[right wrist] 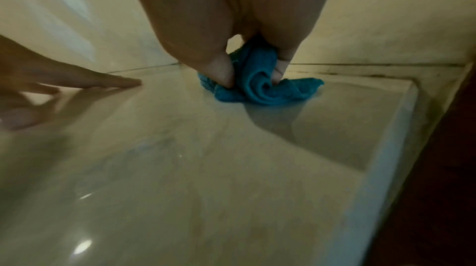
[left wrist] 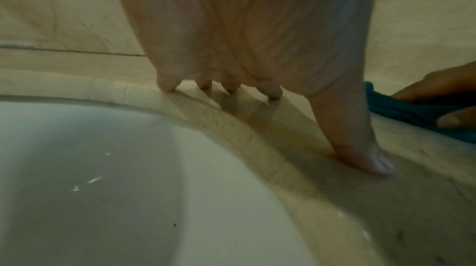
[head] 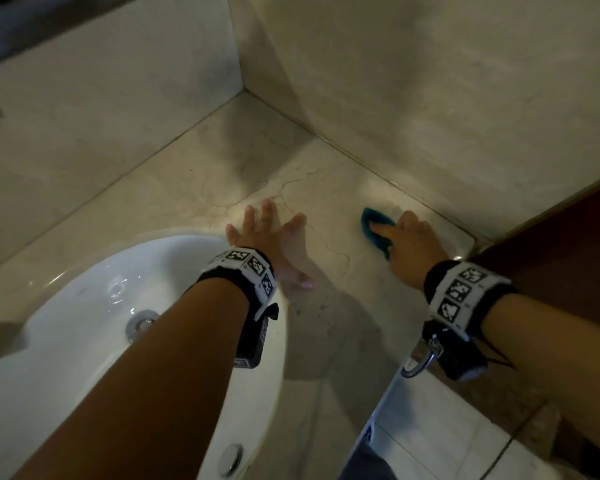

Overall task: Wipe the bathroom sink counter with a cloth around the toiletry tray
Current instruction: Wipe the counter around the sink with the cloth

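Observation:
A bunched teal cloth (head: 374, 230) lies on the beige marble counter (head: 326, 181) near the back right corner. My right hand (head: 399, 233) grips it and presses it down; in the right wrist view the thumb and fingers (right wrist: 221, 71) pinch the folds of the cloth (right wrist: 270, 91). My left hand (head: 267, 230) rests on the counter with its fingers spread, just right of the white sink (head: 66, 323). The left wrist view has its fingertips (left wrist: 167, 85) touching the stone by the sink rim (left wrist: 231, 134). No toiletry tray is in view.
Marble walls (head: 430, 81) meet in a corner behind the counter. A dark wooden panel (head: 551, 254) borders the counter's right edge (right wrist: 386, 168). The sink has a chrome drain (head: 141, 323). A chrome hook (head: 416, 367) hangs below the front edge.

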A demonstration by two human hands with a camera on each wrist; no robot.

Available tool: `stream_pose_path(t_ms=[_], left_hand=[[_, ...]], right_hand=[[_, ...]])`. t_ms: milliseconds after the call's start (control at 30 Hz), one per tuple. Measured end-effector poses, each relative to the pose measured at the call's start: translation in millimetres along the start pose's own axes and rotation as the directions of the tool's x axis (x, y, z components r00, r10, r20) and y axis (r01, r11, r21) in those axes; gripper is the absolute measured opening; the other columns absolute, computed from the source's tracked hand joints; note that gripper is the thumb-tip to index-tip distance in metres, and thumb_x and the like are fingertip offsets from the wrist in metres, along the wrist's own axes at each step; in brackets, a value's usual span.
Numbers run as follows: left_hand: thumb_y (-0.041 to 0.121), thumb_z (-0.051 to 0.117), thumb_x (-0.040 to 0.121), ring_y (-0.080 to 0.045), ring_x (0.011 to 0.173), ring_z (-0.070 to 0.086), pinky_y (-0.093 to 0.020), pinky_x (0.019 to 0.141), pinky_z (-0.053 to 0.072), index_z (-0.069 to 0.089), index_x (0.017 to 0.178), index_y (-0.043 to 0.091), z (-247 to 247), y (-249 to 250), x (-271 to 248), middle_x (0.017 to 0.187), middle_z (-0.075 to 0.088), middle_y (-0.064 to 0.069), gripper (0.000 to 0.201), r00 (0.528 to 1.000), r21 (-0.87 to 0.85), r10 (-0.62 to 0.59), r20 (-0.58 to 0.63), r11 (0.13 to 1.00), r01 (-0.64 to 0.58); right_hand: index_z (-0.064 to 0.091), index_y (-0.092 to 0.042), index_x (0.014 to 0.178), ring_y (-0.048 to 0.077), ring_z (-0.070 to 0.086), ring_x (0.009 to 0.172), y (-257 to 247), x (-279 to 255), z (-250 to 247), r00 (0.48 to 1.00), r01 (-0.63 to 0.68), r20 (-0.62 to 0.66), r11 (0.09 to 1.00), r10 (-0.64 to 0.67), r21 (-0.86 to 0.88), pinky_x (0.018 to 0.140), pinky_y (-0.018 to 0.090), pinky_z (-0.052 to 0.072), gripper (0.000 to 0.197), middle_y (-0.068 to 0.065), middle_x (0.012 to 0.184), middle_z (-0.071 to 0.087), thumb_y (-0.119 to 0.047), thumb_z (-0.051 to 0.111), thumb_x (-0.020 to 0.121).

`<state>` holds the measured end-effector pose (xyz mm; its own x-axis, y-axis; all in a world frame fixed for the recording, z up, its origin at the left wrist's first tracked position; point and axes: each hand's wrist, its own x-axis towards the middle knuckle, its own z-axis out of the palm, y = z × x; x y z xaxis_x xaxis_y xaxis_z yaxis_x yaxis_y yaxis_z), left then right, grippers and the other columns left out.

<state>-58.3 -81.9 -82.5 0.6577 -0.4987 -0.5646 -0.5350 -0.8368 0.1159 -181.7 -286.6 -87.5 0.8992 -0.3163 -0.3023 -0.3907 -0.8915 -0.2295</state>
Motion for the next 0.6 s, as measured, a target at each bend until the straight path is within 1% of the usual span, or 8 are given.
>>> stream_pose_path(t_ms=[133,200,267,333,400,433,533,600], left_hand=[[0.075,0.074,0.048,-0.037,0.144,-0.012,-0.066,0.11,0.009,-0.002,0.141,0.055,0,1,6,0.156,-0.019,0.0,0.122,0.999,0.024,-0.025,-0.022,0.999,0.026],[0.073,0.075,0.048,-0.036,0.144,-0.013,-0.066,0.11,0.009,-0.003,0.142,0.055,-1,1,7,0.156,-0.021,0.001,0.123,0.999,0.022,-0.037,-0.004,0.999,0.037],[0.072,0.076,0.048,-0.036,0.143,-0.015,-0.065,0.11,0.009,-0.005,0.141,0.056,-1,1,7,0.156,-0.023,0.001,0.125,0.999,0.017,-0.043,0.011,0.999,0.043],[0.073,0.076,0.047,-0.035,0.143,-0.017,-0.065,0.11,0.008,-0.006,0.141,0.057,-2,0,6,0.155,-0.025,0.001,0.126,0.998,0.011,-0.049,0.024,0.999,0.049],[0.072,0.076,0.047,-0.035,0.143,-0.019,-0.065,0.111,0.006,-0.007,0.141,0.058,-3,-1,5,0.155,-0.027,0.002,0.126,0.998,-0.004,-0.049,0.036,0.999,0.05],[0.072,0.077,0.047,-0.034,0.143,-0.019,-0.065,0.111,0.006,-0.007,0.141,0.058,-3,0,6,0.155,-0.027,0.002,0.126,0.998,-0.011,-0.049,0.04,0.999,0.049],[0.071,0.078,0.045,-0.036,0.143,-0.018,-0.067,0.11,0.007,-0.005,0.141,0.057,-5,1,5,0.155,-0.026,0.003,0.127,0.998,-0.018,-0.047,0.035,0.999,0.047],[0.071,0.078,0.044,-0.037,0.143,-0.017,-0.068,0.109,0.008,-0.004,0.141,0.057,-5,2,5,0.155,-0.025,0.003,0.127,0.998,-0.014,-0.049,0.027,0.999,0.05]], right_hand=[[0.047,-0.03,0.135,0.031,0.044,0.094,-8,-34,21,0.979,0.204,-0.018,0.973,-0.203,0.111,0.084,0.039,0.044,0.053,0.007,0.101,0.038,-0.001,0.047,0.09],[0.055,-0.029,0.128,0.03,0.045,0.09,2,-28,22,0.968,0.25,-0.062,0.958,-0.243,0.143,0.08,0.037,0.044,0.049,0.004,0.093,0.037,0.001,0.049,0.089],[0.059,-0.027,0.124,0.03,0.048,0.091,19,-7,14,0.98,0.167,-0.131,0.976,-0.15,0.137,0.077,0.025,0.036,0.044,0.006,0.095,0.04,-0.001,0.048,0.09],[0.056,-0.024,0.128,0.031,0.049,0.103,37,13,2,0.988,-0.002,-0.155,0.994,0.019,0.111,0.082,0.019,0.032,0.041,0.012,0.117,0.046,-0.006,0.047,0.093],[0.05,-0.025,0.134,0.036,0.041,0.122,47,22,-6,0.983,-0.097,-0.15,0.994,0.102,0.044,0.104,0.029,0.031,0.043,0.015,0.14,0.037,-0.01,0.047,0.094],[0.047,-0.026,0.136,0.038,0.04,0.123,45,21,-7,0.984,-0.109,-0.141,0.994,0.112,0.031,0.104,0.032,0.032,0.044,0.015,0.141,0.036,-0.011,0.046,0.094],[0.044,-0.029,0.137,0.035,0.044,0.104,22,-3,0,0.994,-0.049,-0.094,0.998,0.053,0.043,0.086,0.032,0.036,0.048,0.013,0.113,0.042,-0.007,0.044,0.094],[0.048,-0.032,0.134,0.031,0.042,0.094,9,-26,11,0.995,0.082,-0.068,0.994,-0.077,0.073,0.084,0.034,0.039,0.052,0.005,0.098,0.036,-0.002,0.045,0.091]])
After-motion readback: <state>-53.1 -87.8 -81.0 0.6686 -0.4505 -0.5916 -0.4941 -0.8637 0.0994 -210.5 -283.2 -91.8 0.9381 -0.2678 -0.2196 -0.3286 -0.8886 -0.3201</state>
